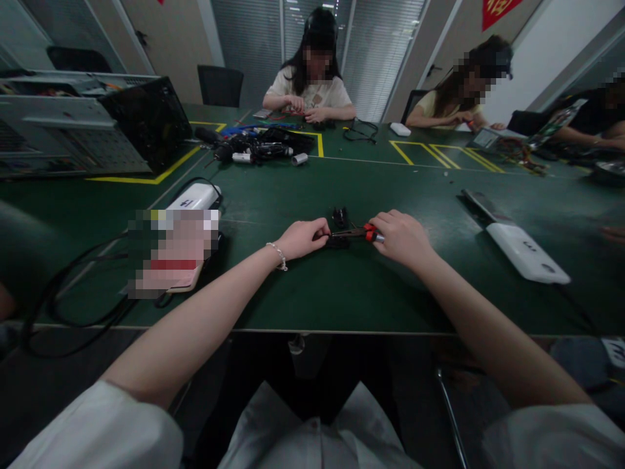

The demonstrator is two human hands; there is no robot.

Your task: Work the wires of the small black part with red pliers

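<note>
My right hand point(400, 238) is closed around the red handles of a pair of pliers point(355, 232), whose narrow metal jaws point left. At the tip of those jaws, my left hand point(307, 239) is closed in a pinch on a small dark piece, too small to name. A bracelet circles the left wrist. Directly below the jaws lies a dark part point(338, 243) on the green table, partly covered by the pliers and fingers. Just beyond them sits another small black part point(340, 217).
To the left are a phone point(183, 277), a white device point(195, 195) and looped black cable. Another white device point(530, 254) lies right. Further back are a computer case point(73, 130), a heap of cables point(268, 143) and people seated across the green table point(390, 299).
</note>
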